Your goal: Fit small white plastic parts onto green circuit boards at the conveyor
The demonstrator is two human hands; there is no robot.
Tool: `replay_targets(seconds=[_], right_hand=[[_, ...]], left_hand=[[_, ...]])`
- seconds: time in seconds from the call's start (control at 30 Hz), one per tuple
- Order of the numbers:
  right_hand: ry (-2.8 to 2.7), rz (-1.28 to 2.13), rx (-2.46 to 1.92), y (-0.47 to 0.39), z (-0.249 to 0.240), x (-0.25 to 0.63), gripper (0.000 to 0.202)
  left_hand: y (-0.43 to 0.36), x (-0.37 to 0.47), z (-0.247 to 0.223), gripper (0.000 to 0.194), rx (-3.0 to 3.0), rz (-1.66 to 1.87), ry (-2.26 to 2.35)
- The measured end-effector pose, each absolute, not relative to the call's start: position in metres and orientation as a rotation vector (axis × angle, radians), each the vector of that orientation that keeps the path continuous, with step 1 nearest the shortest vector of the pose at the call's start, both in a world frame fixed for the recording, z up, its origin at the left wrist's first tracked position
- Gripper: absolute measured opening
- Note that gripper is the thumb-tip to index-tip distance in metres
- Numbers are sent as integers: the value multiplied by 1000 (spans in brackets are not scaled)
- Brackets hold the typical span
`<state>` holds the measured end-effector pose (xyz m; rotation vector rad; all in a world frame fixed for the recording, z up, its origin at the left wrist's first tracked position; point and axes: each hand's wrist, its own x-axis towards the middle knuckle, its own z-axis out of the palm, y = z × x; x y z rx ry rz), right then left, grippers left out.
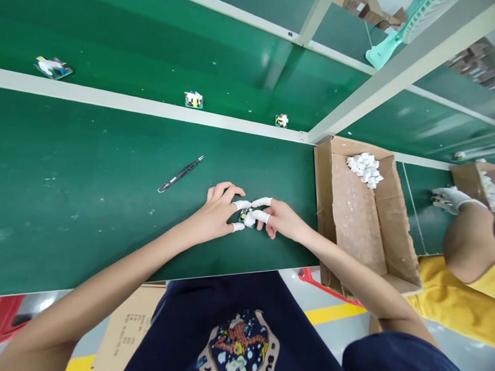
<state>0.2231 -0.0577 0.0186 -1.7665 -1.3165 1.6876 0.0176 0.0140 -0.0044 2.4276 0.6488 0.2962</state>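
Observation:
A small circuit board (pixel 243 217) with a white piece on it is between my hands, low over the green table (pixel 88 201). My left hand (pixel 222 211), with white covers on thumb and index finger, grips the board's left side; its other fingers are curled. From the right, my right hand (pixel 279 219) has two white-covered fingertips pressed on the board and its white piece. The fingers partly hide the board. Black tweezers (pixel 180 174) lie on the table, left of and beyond my hands.
A cardboard box (pixel 355 232) holding white pieces (pixel 365 169) stands at the right. Small boards (pixel 193 100) sit along the rail (pixel 144 107). A metal post (pixel 356 97) rises behind the box. Farther right, a person's gloved hand (pixel 454 199) holds something.

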Motion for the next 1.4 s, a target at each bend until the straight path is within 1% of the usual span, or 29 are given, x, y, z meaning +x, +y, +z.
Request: replay_targets(seconds=[0.13, 0.3, 0.4, 0.5, 0.57, 0.7, 0.8, 0.83, 1.0, 1.07, 1.13, 1.27, 1.33, 1.4], right_hand=[[-1288, 1689, -1789, -56, 18, 218, 36], [-1448, 1596, -1777, -55, 19, 219, 20], [-1398, 1747, -1692, -55, 19, 221, 26], [-1464, 1695, -1744, -57, 17, 222, 33], [-1518, 1609, -1797, -57, 17, 222, 32], [-1512, 1744, -1674, -58, 17, 224, 32], [-1660, 1604, -1768, -59, 18, 225, 16], [-1701, 1549, -1807, -59, 18, 225, 16], [-1722, 1622, -1781, -59, 17, 224, 23], [-1788, 1511, -1856, -61, 16, 222, 22], [-1898, 1315, -1927, -64, 17, 220, 21], [-2210, 947, -1925, -69, 21, 219, 32], [-2308, 860, -1907, -70, 23, 220, 29], [-2338, 831, -1904, -71, 22, 220, 21]], left_hand=[[4, 25, -8, 29, 2462, 375, 691], [-1, 27, -10, 29, 2478, 407, 706], [1, 26, -10, 30, 2444, 389, 686], [3, 26, -10, 28, 2451, 378, 683], [3, 26, -10, 27, 2469, 370, 684], [4, 26, -10, 27, 2504, 357, 697], [3, 26, -10, 28, 2514, 355, 699], [3, 26, -10, 28, 2511, 355, 696], [4, 26, -11, 26, 2499, 347, 702], [4, 26, -12, 25, 2521, 351, 699], [4, 26, -12, 25, 2541, 367, 696], [4, 25, -13, 25, 2573, 407, 680], [4, 24, -13, 26, 2585, 416, 662], [4, 24, -13, 29, 2579, 418, 658]])
